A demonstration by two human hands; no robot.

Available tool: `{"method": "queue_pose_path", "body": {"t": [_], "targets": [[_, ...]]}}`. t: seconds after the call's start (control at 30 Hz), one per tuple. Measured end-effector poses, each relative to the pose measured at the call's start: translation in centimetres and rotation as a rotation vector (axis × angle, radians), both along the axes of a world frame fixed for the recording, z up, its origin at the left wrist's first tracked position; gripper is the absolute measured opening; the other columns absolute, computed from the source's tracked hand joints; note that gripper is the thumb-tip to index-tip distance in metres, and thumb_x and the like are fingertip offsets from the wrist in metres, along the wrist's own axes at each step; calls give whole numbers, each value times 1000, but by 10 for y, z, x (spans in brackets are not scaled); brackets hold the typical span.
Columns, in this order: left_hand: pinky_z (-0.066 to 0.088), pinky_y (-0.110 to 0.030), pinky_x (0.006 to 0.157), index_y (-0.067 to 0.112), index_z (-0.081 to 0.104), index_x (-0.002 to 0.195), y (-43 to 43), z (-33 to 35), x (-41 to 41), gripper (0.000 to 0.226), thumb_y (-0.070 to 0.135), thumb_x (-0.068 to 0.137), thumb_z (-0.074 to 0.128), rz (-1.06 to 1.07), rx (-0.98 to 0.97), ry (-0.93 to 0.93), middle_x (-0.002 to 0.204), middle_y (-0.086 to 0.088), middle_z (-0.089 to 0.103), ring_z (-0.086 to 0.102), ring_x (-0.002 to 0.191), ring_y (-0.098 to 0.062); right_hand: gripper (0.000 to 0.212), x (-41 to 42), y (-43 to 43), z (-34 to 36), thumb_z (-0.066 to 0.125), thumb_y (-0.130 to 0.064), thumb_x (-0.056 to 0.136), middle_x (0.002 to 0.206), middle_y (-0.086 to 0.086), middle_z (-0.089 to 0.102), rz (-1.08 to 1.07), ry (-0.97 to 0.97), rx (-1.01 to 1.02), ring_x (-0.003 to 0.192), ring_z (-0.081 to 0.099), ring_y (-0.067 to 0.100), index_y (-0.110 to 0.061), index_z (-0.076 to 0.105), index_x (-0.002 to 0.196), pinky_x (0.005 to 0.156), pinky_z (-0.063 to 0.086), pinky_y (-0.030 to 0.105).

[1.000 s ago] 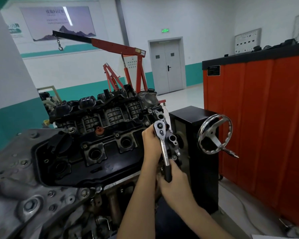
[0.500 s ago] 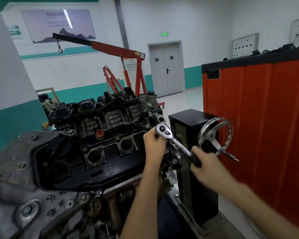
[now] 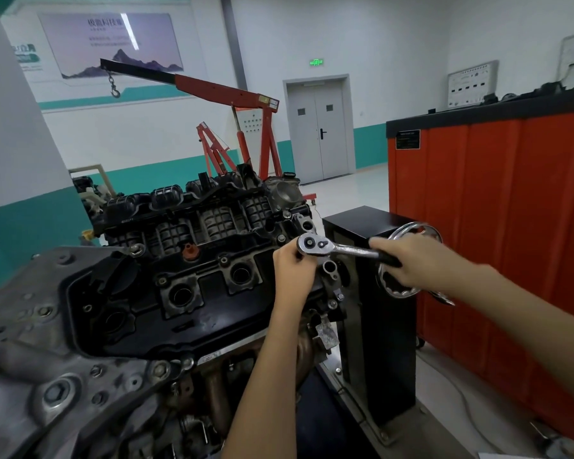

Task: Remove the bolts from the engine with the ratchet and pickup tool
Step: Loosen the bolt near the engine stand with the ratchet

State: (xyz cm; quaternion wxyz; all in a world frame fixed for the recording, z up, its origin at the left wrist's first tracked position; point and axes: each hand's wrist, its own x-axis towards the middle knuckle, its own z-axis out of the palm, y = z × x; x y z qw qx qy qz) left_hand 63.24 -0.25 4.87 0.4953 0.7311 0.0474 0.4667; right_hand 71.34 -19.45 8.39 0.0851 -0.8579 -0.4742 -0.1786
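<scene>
Both grasp the chrome ratchet [image 3: 342,247] — left hand [image 3: 292,270] its round head, right hand [image 3: 413,264] its black handle.

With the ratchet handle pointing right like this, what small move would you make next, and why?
Probably swing the handle toward yourself for a fresh stroke: the right hand grips the ratchet near the handwheel, leaving little room, while the left hand steadies its head on the engine.
</scene>
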Motion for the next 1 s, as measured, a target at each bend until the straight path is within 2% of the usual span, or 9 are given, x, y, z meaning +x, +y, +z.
{"method": "queue_pose_path", "body": {"t": [0.07,0.13,0.3,0.43,0.57,0.7,0.8,0.9,1.0], "targets": [[30,-19,53,-8,52,64,-1,0,0,19,-8,83,52,30,-29,-19,60,-7,45,35,58,-5,18,7,7,10,55,-21,87,68,-8,46,-10,-142,14,63,48,16,-23,49,105,57,35,27],[29,-16,51,-3,52,59,-1,-3,1,24,-9,82,51,42,-40,-22,59,-6,44,33,56,-4,18,-4,8,-12,57,-19,85,69,-6,47,-43,-60,108,64,54,20,-22,48,101,57,40,29],[31,-26,54,8,45,53,0,-6,6,36,-11,82,55,20,-38,-16,54,-1,43,36,58,-10,23,-98,40,-92,62,-4,82,55,-3,49,40,740,687,41,46,5,-22,49,87,41,37,19],[24,-26,55,23,32,55,1,-5,7,51,-10,85,56,51,-51,-5,53,14,30,25,60,-6,23,-137,83,-101,57,-5,85,72,7,62,82,971,837,55,58,11,-22,55,100,49,48,21],[29,-13,49,20,40,50,4,-4,5,46,-9,82,56,18,-15,28,45,15,40,32,49,0,19,-93,34,-82,58,-2,84,64,5,55,111,810,575,45,48,3,-15,56,98,44,41,17],[30,-15,50,22,46,51,0,2,1,40,-5,80,53,7,16,24,49,14,44,35,50,0,21,-13,-5,-15,58,-14,88,74,-3,56,13,213,84,61,58,12,-20,51,107,55,49,26],[33,-11,52,22,57,57,0,1,0,39,-8,82,54,28,-55,-15,50,17,52,43,51,6,18,1,7,16,54,-21,89,65,-11,42,5,-142,6,61,46,14,-23,47,105,54,35,24],[32,-15,51,30,54,53,3,-4,2,48,-9,82,52,31,-65,-19,48,15,48,39,50,3,16,-20,7,-18,57,-19,88,64,-11,42,-62,21,142,56,46,11,-21,47,100,48,31,16],[31,-25,54,24,45,51,4,-6,7,47,-9,84,53,22,-50,-1,51,12,43,35,54,-5,22,-76,20,-71,61,-9,85,63,-2,52,3,636,489,48,50,6,-26,46,87,43,39,19]]}}
